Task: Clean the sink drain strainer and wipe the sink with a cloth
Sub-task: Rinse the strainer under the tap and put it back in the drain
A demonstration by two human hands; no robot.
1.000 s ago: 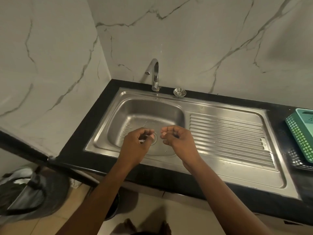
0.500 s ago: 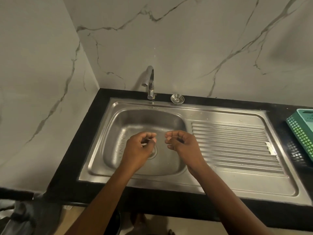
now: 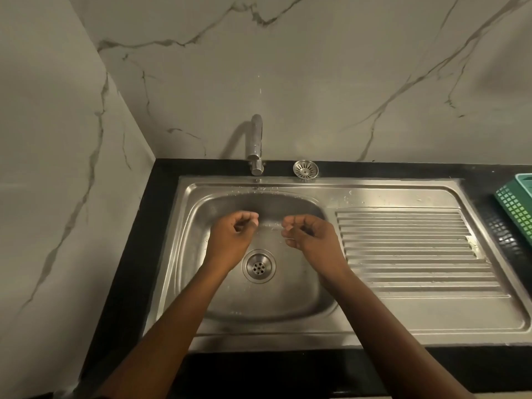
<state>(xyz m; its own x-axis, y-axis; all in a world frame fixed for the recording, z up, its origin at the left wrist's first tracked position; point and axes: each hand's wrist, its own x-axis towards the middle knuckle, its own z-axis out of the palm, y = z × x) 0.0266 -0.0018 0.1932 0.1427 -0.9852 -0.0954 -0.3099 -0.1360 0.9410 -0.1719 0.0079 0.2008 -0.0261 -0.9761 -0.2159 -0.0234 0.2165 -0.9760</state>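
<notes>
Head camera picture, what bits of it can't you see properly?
Left hand and right hand, head view: the fingers curl inward and hide whether they pinch anything.
Strainer on the counter behind the sink, head view: too small to tell clean from dirty.
Green basket, head view: cut off by the right edge.
Cloth: none in view.
</notes>
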